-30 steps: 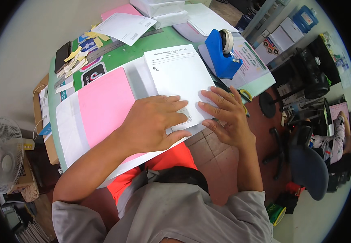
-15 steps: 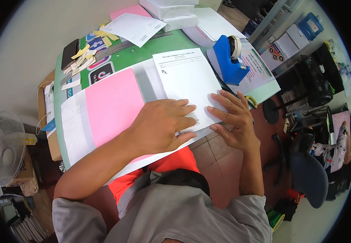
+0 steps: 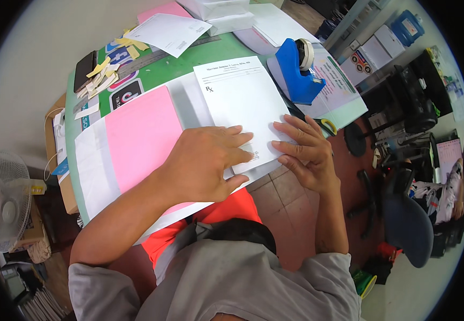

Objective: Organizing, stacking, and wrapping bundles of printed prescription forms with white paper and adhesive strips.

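A white prescription pad (image 3: 240, 101) lies tilted on a larger white sheet at the table's front edge. My left hand (image 3: 210, 152) rests over its lower left part, palm down, with fingers stretched out and slightly spread. At the lower right edge, my right hand (image 3: 308, 150) touches the pad with its fingers extended and apart, the thumb near the side edge. To the left of the pad lies a sheet of pink paper (image 3: 143, 134) on white paper, partly covered by my left forearm. The pad's lower corners are partly hidden by my hands.
A blue tape dispenser (image 3: 296, 75) stands right of the pad, with yellow-handled scissors (image 3: 328, 127) nearby. Yellowish paper strips (image 3: 102, 80), a dark phone-like object (image 3: 85, 71), a metal ruler (image 3: 151, 60) and a loose printed sheet (image 3: 170, 32) lie farther back. White stacks (image 3: 229, 22) stand behind.
The whole view has shifted slightly. Both hands stay on the pad; my left thumb has drawn back a little toward the left.
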Action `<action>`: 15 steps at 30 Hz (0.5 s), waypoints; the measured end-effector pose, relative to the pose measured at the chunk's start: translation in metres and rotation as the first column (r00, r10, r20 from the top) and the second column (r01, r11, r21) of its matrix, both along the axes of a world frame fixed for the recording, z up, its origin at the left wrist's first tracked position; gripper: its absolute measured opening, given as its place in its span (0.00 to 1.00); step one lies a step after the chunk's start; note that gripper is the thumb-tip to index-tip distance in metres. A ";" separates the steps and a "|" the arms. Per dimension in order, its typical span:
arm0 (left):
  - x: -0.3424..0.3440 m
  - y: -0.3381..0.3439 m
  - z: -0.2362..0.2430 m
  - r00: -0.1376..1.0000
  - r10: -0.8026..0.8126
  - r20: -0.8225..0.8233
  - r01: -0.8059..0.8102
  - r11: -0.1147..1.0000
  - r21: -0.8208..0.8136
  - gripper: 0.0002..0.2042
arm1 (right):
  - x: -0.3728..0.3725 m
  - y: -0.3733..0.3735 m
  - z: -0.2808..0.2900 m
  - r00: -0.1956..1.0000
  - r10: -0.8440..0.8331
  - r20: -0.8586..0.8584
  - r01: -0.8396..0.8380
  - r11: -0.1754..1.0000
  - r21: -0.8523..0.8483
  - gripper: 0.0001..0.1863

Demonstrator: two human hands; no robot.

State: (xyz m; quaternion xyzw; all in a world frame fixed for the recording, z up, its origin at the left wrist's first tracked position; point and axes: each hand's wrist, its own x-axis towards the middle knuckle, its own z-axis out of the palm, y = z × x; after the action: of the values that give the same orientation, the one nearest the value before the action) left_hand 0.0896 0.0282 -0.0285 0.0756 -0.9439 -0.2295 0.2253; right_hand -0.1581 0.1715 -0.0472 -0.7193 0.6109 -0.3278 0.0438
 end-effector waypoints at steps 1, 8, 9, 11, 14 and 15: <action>0.000 0.000 0.001 1.000 0.001 0.007 -0.001 1.000 -0.003 0.18 | 0.000 0.000 -0.001 1.000 0.000 0.017 0.000 1.000 0.004 0.16; -0.001 0.001 0.003 1.000 0.005 0.020 -0.004 1.000 -0.024 0.17 | 0.002 0.001 -0.004 1.000 0.010 0.003 -0.010 1.000 -0.021 0.16; -0.001 0.001 0.003 1.000 0.004 0.020 -0.003 1.000 -0.023 0.17 | 0.002 0.001 -0.005 1.000 0.008 0.000 -0.008 1.000 -0.025 0.16; -0.003 0.002 0.003 1.000 0.004 -0.029 -0.005 0.999 -0.039 0.13 | 0.002 0.001 -0.006 1.000 0.006 -0.003 -0.006 1.000 -0.029 0.16; -0.005 0.001 0.000 0.999 0.015 -0.035 -0.018 0.998 -0.067 0.09 | 0.002 0.001 -0.006 1.000 0.005 0.000 -0.005 1.000 -0.026 0.16; -0.005 0.001 0.000 0.999 0.015 -0.035 -0.017 0.998 -0.067 0.09 | 0.001 0.000 -0.005 1.000 0.009 0.003 -0.009 1.000 -0.024 0.16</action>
State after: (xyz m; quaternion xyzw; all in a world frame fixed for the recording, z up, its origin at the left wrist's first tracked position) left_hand 0.0844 0.0293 -0.0284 0.0716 -0.9463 -0.1972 0.2459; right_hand -0.1567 0.1714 -0.0523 -0.7219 0.6038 -0.3360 0.0375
